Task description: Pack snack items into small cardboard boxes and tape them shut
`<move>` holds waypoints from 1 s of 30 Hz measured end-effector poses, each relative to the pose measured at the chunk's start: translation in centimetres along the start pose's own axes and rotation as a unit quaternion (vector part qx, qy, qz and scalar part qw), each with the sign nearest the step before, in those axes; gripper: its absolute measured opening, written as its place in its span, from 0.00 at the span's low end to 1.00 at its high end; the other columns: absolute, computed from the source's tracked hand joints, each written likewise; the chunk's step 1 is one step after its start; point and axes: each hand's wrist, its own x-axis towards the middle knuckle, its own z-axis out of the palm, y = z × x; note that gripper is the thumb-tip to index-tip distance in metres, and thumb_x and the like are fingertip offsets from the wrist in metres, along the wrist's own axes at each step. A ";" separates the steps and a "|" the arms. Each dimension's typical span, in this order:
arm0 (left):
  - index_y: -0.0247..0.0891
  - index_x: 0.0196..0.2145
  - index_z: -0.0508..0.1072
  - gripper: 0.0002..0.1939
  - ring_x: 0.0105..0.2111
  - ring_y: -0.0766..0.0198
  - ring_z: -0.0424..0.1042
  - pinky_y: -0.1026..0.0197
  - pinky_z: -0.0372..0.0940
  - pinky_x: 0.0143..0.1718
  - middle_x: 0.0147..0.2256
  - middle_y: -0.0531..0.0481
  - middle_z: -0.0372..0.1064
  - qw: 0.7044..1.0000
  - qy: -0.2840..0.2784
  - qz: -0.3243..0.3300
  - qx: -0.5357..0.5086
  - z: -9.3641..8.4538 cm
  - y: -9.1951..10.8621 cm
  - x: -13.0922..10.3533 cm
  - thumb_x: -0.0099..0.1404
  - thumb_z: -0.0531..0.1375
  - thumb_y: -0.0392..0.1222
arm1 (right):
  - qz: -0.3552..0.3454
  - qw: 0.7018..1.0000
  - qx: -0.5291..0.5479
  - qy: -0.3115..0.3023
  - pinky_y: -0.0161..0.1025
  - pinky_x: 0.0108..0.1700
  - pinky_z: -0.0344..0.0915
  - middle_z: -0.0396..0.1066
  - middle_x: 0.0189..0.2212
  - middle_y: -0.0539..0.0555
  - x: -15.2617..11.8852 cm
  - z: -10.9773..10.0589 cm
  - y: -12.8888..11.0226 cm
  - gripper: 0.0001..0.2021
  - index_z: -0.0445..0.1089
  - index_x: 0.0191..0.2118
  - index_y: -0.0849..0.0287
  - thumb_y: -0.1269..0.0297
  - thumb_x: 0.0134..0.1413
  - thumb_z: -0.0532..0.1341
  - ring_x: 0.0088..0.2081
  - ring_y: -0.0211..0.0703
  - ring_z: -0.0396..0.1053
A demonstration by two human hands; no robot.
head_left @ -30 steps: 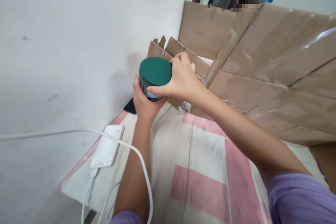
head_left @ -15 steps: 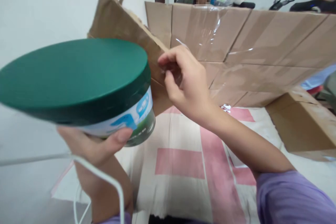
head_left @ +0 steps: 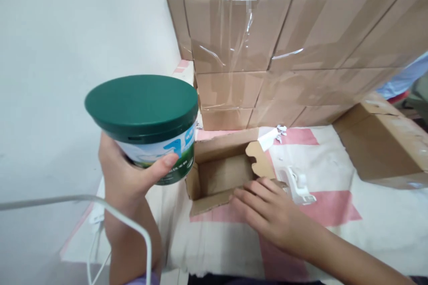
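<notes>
Gripping a green-lidded tub from below, the left hand holds it upright above the pink-and-white cloth. Beside it, the right hand rests flat, fingers spread, on the near wall of 1 open cardboard box.

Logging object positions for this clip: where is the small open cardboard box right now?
In the head view the open cardboard box lies centre frame on the pink-and-white cloth, just right of the green-lidded tub, with the right hand touching its near edge.
</notes>
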 end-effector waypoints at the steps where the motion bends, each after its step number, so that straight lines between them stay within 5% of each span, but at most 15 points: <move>1: 0.38 0.61 0.70 0.47 0.51 0.45 0.74 0.45 0.70 0.54 0.51 0.42 0.74 1.000 -0.009 -0.001 -0.013 0.2 0.3 -0.1 0.48 0.72 0.63 | 0.013 1.000 0.011 0.001 0.48 0.40 0.61 0.80 0.45 0.58 -0.2 -0.3 -0.2 0.12 0.73 0.49 0.63 0.77 0.65 0.56 0.40 0.48 0.70; 3: 0.38 0.60 0.70 0.47 0.52 0.44 0.74 0.45 0.70 0.55 0.52 0.42 0.73 0.998 -0.044 0.004 -0.032 0.8 0.8 -0.1 0.45 0.75 0.58 | 0.050 0.998 0.042 -0.003 0.50 0.43 0.62 0.80 0.45 0.59 -0.6 -1.0 0.4 0.09 0.73 0.49 0.63 0.68 0.67 0.59 0.43 0.51 0.70; 7: 0.41 0.59 0.68 0.47 0.46 0.47 0.75 0.48 0.73 0.48 0.48 0.45 0.74 0.988 -0.151 0.029 -0.005 2.0 1.4 -0.2 0.44 0.75 0.59 | 0.100 0.990 0.092 -0.027 0.53 0.43 0.62 0.79 0.40 0.61 -1.6 -1.8 4.0 0.26 0.73 0.55 0.65 0.47 0.64 0.62 0.43 0.55 0.67; 12: 0.44 0.60 0.66 0.48 0.47 0.47 0.75 0.50 0.74 0.48 0.49 0.45 0.73 0.973 -0.227 0.028 0.030 4.4 0.8 -0.7 0.46 0.74 0.62 | 0.106 0.974 0.177 -0.089 0.51 0.42 0.64 0.76 0.36 0.59 -2.1 -1.0 8.3 0.30 0.77 0.55 0.57 0.38 0.60 0.61 0.42 0.54 0.64; 15: 0.44 0.64 0.62 0.53 0.49 0.45 0.76 0.47 0.72 0.52 0.51 0.43 0.73 0.960 -0.261 0.020 0.095 5.9 0.3 -1.0 0.44 0.74 0.62 | 0.114 0.976 0.163 -0.093 0.53 0.45 0.65 0.78 0.44 0.61 -2.2 -0.1 8.9 0.30 0.75 0.57 0.56 0.38 0.60 0.61 0.43 0.54 0.63; 19: 0.43 0.63 0.62 0.52 0.49 0.44 0.76 0.47 0.72 0.51 0.51 0.42 0.73 0.958 -0.257 0.000 0.125 6.7 -0.3 -0.8 0.46 0.73 0.63 | 0.184 0.981 0.059 -0.019 0.56 0.46 0.67 0.71 0.59 0.66 -3.0 1.5 8.7 0.27 0.72 0.58 0.61 0.46 0.63 0.61 0.44 0.56 0.65; 24: 0.43 0.64 0.61 0.49 0.49 0.44 0.77 0.49 0.74 0.48 0.52 0.43 0.74 0.945 -0.300 -0.016 0.132 6.6 -0.7 -0.3 0.50 0.71 0.64 | 0.254 0.964 0.057 0.051 0.57 0.47 0.68 0.72 0.57 0.67 -4.0 3.7 8.0 0.19 0.73 0.46 0.58 0.46 0.63 0.61 0.47 0.59 0.68; 30: 0.43 0.70 0.53 0.53 0.61 0.36 0.68 0.39 0.68 0.58 0.64 0.34 0.64 0.882 -0.425 -0.016 0.204 8.3 -0.8 -0.9 0.55 0.69 0.64 | 0.240 0.963 0.062 0.109 0.54 0.46 0.70 0.74 0.55 0.66 -4.3 5.2 7.7 0.19 0.71 0.42 0.59 0.45 0.63 0.62 0.44 0.55 0.69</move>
